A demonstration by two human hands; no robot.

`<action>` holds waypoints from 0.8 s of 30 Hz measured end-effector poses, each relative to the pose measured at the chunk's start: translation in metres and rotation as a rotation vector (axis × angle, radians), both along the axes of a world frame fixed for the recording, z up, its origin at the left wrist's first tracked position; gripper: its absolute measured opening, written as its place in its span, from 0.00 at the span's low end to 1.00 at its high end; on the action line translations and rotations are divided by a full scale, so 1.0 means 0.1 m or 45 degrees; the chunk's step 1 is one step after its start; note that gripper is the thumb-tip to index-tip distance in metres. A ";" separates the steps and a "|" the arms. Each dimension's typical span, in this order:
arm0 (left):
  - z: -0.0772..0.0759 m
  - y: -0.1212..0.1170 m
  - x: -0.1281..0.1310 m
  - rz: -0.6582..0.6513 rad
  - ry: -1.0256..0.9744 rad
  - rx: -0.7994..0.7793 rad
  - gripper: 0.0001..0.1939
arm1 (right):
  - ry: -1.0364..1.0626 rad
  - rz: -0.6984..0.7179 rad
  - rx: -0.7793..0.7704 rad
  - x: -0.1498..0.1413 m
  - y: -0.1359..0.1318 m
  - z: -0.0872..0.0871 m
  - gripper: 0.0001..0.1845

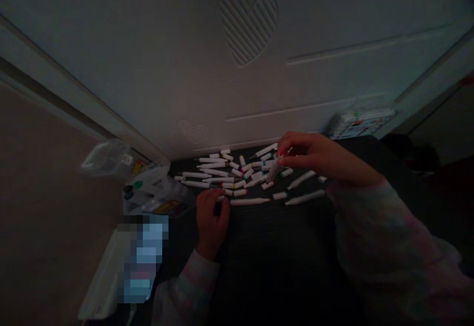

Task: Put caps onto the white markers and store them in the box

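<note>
My right hand [314,157] pinches a white marker [273,170], held tilted above a spread of loose markers, with a red part by the fingertips. My left hand [212,220] rests at the front left of the spread, its fingers bent and its thumb apart from them. A small white piece shows at its fingertips; whether they touch it is unclear. Near that hand lies another white marker [252,201]. Several uncapped markers and loose white caps with coloured ends, such as a cap [280,195], lie on the dark table [266,247].
To the left stands a clear plastic case [159,195] with its lid raised and a few dark and green pieces inside. A lit, blurred-out phone [146,259] lies in front of it on a pale tray-like object [101,276]. At the back right, a packed box [363,122] leans by the white panel [166,59].
</note>
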State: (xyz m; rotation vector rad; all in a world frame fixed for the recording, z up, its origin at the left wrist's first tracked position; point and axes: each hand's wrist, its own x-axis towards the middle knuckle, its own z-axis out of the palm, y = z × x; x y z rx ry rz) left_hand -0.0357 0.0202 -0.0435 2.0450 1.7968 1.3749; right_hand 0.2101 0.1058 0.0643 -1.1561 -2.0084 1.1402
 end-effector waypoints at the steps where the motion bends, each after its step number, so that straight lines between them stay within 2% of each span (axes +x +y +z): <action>1: 0.03 -0.01 0.02 -0.008 -0.033 -0.027 0.08 | 0.092 -0.015 -0.080 -0.03 -0.02 0.01 0.10; 4: 0.20 0.00 0.10 -0.130 -0.146 -0.162 0.11 | 0.307 -0.097 -0.261 -0.10 -0.08 0.03 0.11; 5: 0.27 0.02 0.14 -0.226 -0.203 -0.239 0.12 | 0.369 -0.124 -0.294 -0.13 -0.10 0.04 0.11; 7: 0.41 0.09 0.21 -0.540 -0.582 -0.550 0.14 | 0.475 -0.163 -0.333 -0.15 -0.13 0.06 0.11; 8: 0.49 0.13 0.25 -0.673 -0.742 -0.641 0.15 | 0.520 -0.178 -0.350 -0.16 -0.15 0.07 0.10; 11: 0.71 0.25 0.39 -0.923 -1.003 -0.817 0.18 | 0.632 -0.192 -0.412 -0.16 -0.18 0.11 0.10; 17: 1.06 0.35 0.62 -1.088 -1.091 -1.102 0.14 | 0.885 -0.115 -0.527 -0.18 -0.23 0.17 0.09; 21: 1.14 0.36 0.65 -1.203 -1.240 -1.112 0.10 | 0.957 -0.080 -0.492 -0.18 -0.27 0.15 0.09; 24: 1.15 0.37 0.61 -1.199 -1.216 -1.127 0.10 | 0.903 0.023 -0.488 -0.19 -0.31 0.15 0.09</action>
